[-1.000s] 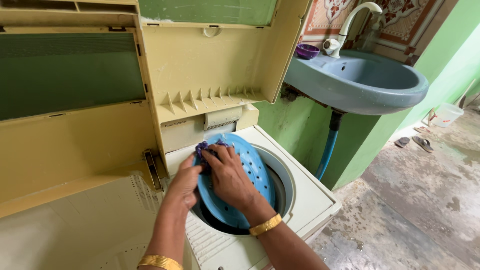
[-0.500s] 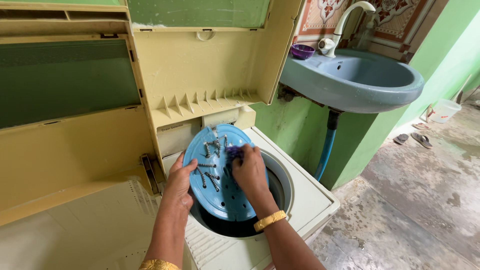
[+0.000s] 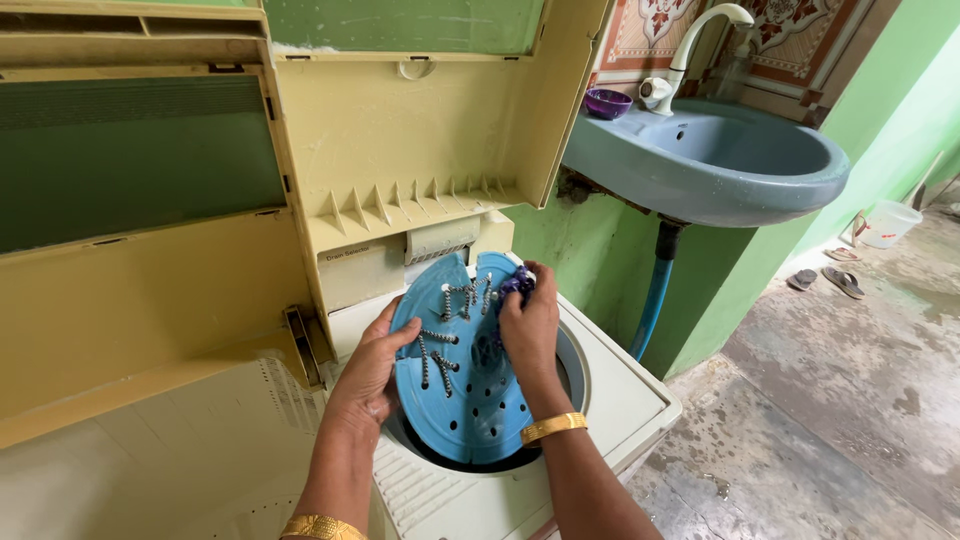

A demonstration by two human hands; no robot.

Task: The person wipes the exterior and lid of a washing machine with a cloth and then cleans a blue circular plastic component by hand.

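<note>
Holding the round blue perforated lid (image 3: 455, 390) tilted over the washing machine (image 3: 610, 400), my left hand (image 3: 368, 372) grips its edge; my right hand (image 3: 527, 330) presses a purple scrubber (image 3: 517, 284) against it.

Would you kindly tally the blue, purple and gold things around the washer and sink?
Blue: 3 - disc, basin, hose
Purple: 2 - scrubber in right hand, bowl
Gold: 2 - right bangle, left bangle
Total: 7
</note>
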